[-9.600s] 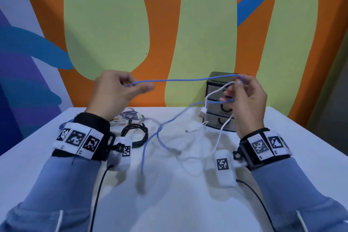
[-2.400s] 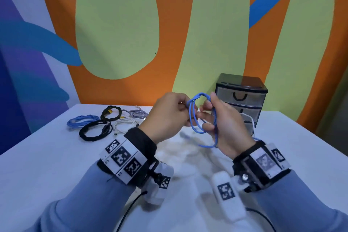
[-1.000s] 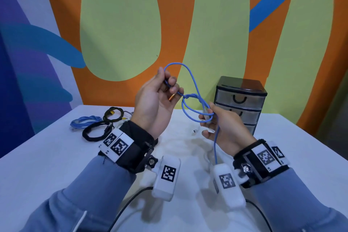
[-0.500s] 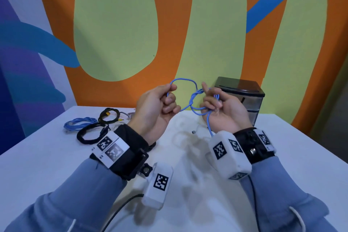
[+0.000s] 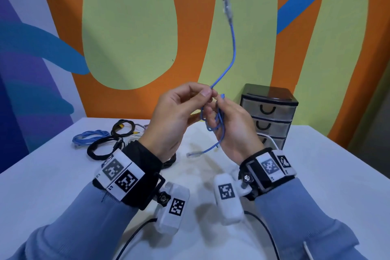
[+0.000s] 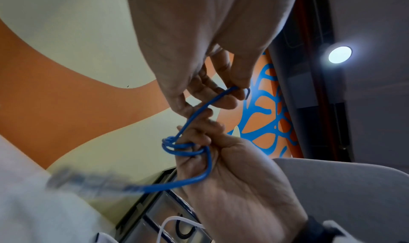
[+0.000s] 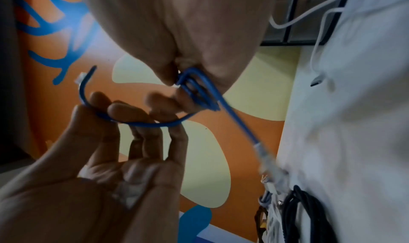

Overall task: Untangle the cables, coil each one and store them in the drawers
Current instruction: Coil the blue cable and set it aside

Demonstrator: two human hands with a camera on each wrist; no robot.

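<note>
Item: blue cable (image 5: 231, 53), held above the white table (image 5: 52, 175) at the centre of the head view. A small bundle of its loops sits in the right hand (image 5: 234, 126), whose fingers are curled round the coil. From the bundle one end rises toward the upper middle of the frame and ends in a clear plug (image 5: 227, 7) (blurred). The other end hangs below the hands, and its plug (image 5: 193, 154) lies close over the tabletop.

Left hand (image 5: 175, 116): thumb and forefinger pinch the rising strand just above the bundle, the remaining fingers loosely bent. In the left wrist view the strand runs from the pinch down to a tight knot of turns at the right hand's fingers (image 6: 199, 133).

Drawer unit (image 5: 269, 112): black frame, three clear drawers with dark handles, at the right of centre against the painted wall; all three appear pushed in. A white cable (image 5: 269, 139) curves in front of the lowest drawer.

Other cables, left of centre on the table: a coiled light-blue cable (image 5: 89, 136), a black coil with a yellow connector (image 5: 123, 129), a larger black coil (image 5: 103, 150), and pale cables (image 5: 135, 138) between them (tangled; count not clear).
</note>
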